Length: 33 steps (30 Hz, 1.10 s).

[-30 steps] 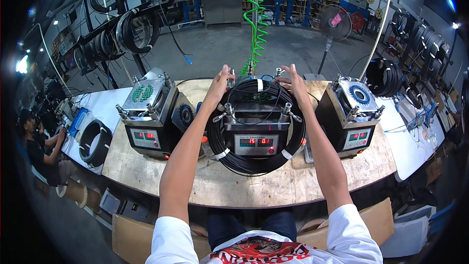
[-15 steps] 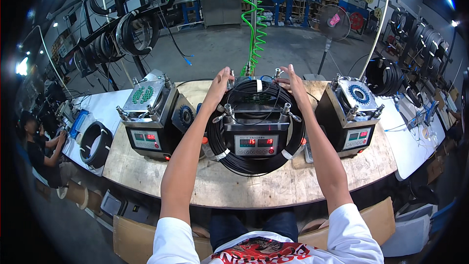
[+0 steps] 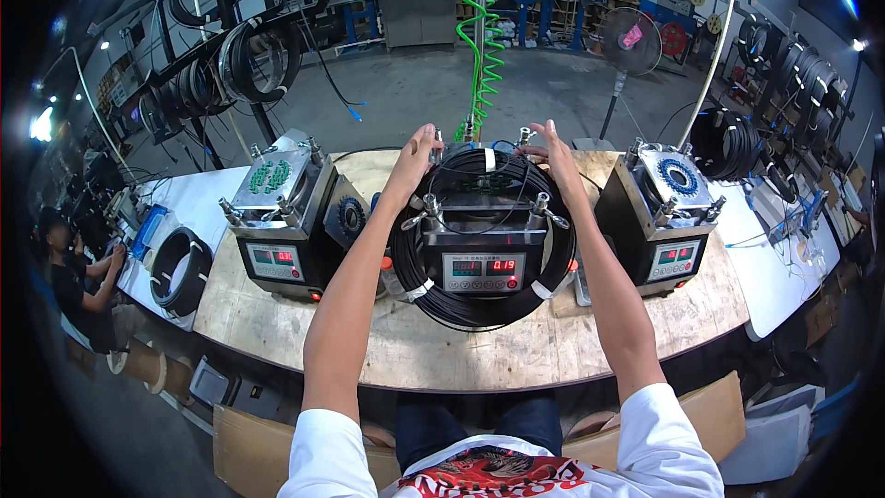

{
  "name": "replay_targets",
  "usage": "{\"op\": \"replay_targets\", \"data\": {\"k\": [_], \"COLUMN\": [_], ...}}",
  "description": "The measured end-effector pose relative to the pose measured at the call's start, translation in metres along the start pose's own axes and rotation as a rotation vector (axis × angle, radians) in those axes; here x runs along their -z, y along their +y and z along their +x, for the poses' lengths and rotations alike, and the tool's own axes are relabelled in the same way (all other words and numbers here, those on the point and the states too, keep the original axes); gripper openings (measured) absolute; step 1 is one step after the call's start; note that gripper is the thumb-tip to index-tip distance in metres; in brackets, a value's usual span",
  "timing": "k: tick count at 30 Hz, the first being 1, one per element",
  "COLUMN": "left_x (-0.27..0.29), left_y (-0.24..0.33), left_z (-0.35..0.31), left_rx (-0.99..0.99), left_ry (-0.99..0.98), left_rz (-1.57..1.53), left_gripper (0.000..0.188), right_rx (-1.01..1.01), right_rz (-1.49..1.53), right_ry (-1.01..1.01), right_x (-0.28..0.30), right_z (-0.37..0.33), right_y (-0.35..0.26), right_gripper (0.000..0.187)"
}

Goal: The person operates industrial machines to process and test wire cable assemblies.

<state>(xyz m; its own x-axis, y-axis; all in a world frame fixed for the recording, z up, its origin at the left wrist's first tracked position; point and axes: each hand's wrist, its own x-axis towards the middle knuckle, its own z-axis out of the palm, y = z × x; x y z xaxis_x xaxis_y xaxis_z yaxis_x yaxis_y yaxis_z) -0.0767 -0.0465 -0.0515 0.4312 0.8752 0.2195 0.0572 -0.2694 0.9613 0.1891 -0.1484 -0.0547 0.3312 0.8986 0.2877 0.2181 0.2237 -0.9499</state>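
Note:
A polishing-type machine (image 3: 483,238) with a lit red digital display stands in the middle of the bench. A thick coil of black cable (image 3: 402,249) hangs around it, bound with white tape. My left hand (image 3: 413,166) closes its fingers at the machine's far left metal clamp knob (image 3: 437,146). At the far right clamp knob (image 3: 525,136), my right hand (image 3: 556,159) has its thumb and fingers around the metal, one finger raised. Two near clamp knobs (image 3: 431,206) stand untouched between my forearms. Green connectors on the machine's top are partly covered by cable.
Similar machines stand left (image 3: 277,240) and right (image 3: 659,231) on the wooden bench (image 3: 406,350). A green coiled air hose (image 3: 475,46) hangs beyond the middle machine. Another black cable coil (image 3: 181,272) lies on the white table at left, where a person (image 3: 83,277) sits.
Both hands stay at the far clamp knobs with hardly any movement. The lit digits on the machines' displays have changed.

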Motion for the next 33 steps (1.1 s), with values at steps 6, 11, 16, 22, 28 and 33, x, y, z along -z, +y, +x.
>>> {"op": "replay_targets", "data": {"k": [6,11,16,22,28,33], "left_x": [0.004,0.003,0.006,0.003,0.004,0.007], "left_y": [-0.006,-0.006,-0.012,-0.009,-0.003,-0.013], "left_z": [0.004,0.005,0.007,0.005,0.005,0.009], "left_rx": [-0.001,0.01,0.041,-0.006,0.055,0.011], "left_ry": [0.039,0.005,-0.015,0.017,-0.005,0.03], "left_rz": [0.031,0.052,-0.034,0.021,0.015,0.028], "left_gripper": [0.079,0.079,0.082,0.084,0.079,0.078], "right_rx": [-0.043,-0.018,-0.074,-0.036,-0.053,-0.028], "right_rz": [0.0,0.015,0.047,0.005,0.05,0.07], "right_ry": [-0.007,-0.031,-0.03,0.026,0.017,0.025], "right_x": [-0.003,0.002,-0.002,-0.002,-0.001,-0.005], "right_z": [-0.002,-0.001,-0.004,-0.004,-0.005,-0.005], "right_y": [-0.002,0.002,-0.003,-0.005,-0.004,-0.004], "right_gripper": [0.084,0.084,0.084,0.082,0.078,0.076]}}
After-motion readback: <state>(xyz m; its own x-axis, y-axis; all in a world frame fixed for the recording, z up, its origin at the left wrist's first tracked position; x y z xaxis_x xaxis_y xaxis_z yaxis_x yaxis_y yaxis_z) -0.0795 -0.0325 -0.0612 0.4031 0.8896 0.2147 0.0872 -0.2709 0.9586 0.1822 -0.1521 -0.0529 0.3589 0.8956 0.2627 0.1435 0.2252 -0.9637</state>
